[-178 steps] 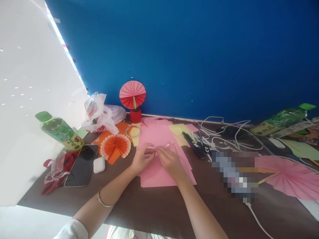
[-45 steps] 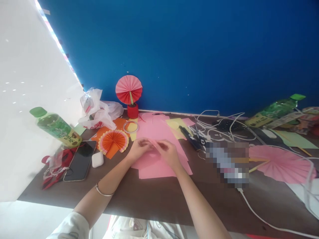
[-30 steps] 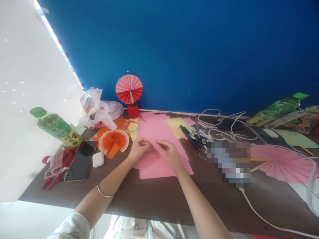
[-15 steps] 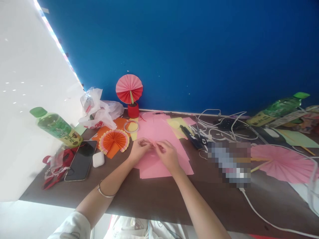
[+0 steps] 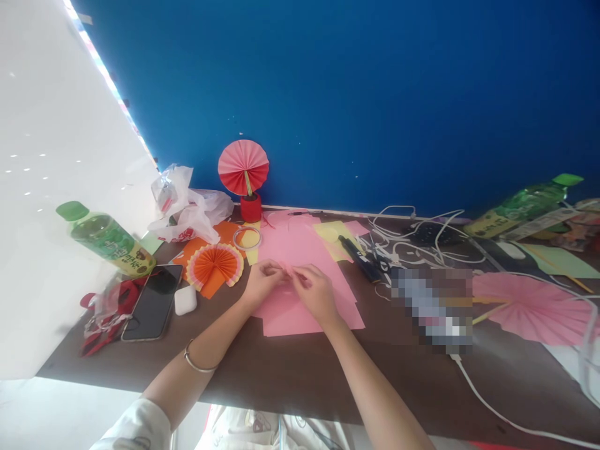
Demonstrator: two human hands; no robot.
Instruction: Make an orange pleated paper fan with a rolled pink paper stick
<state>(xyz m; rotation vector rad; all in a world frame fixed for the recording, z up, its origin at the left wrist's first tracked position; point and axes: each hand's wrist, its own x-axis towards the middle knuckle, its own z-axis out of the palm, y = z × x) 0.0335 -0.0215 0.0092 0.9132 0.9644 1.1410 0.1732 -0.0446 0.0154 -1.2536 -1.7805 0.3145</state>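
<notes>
hands [image 5: 289, 281] pinching folded pink paper [image 5: 289, 270] | above pink sheets [image 5: 304, 315] | table's near edge [image 5: 262, 409] well apart

— What room do I have on my feed?
— I see a dark brown desk [image 5: 290, 369] against a blue wall [image 5: 351, 106].
— Left of the desk?
— I get a white wall [image 5: 56, 137], with bright light along its slanting edge.

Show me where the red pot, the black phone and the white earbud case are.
Red pot [image 5: 250, 209]: head view, middle of its front side.
Black phone [image 5: 154, 307]: head view, middle of its screen.
White earbud case [image 5: 185, 301]: head view, middle of its top face.
</notes>
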